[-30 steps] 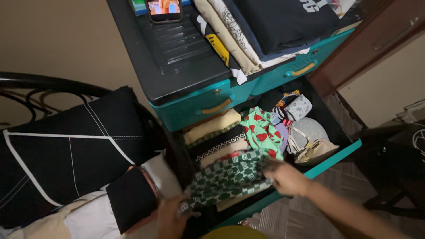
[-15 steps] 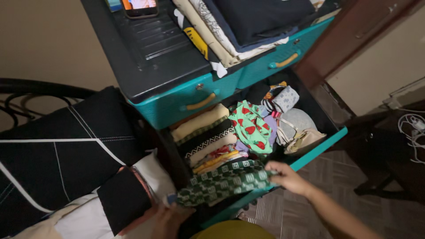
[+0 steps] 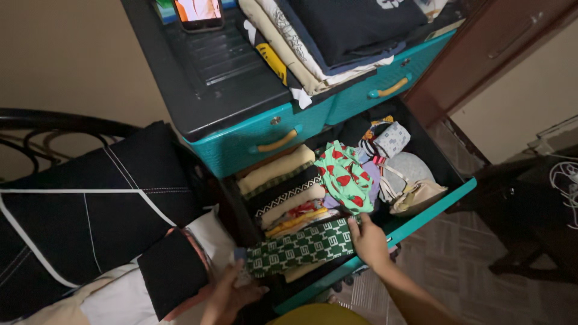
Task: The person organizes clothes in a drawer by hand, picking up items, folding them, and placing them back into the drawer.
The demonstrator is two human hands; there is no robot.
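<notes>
Open teal drawer at centre frame, packed with folded clothes: tan roll at the back, strawberry-print green cloth mid-right, beige bag at far right. Black cushion crowding the left edge; stacked shirts and a phone up top. Green checked garment wedged at the drawer's front, lower centre. Right hand curled over its right end, gripping. Left hand at its left end, fingers spread loosely; grip unclear.
</notes>
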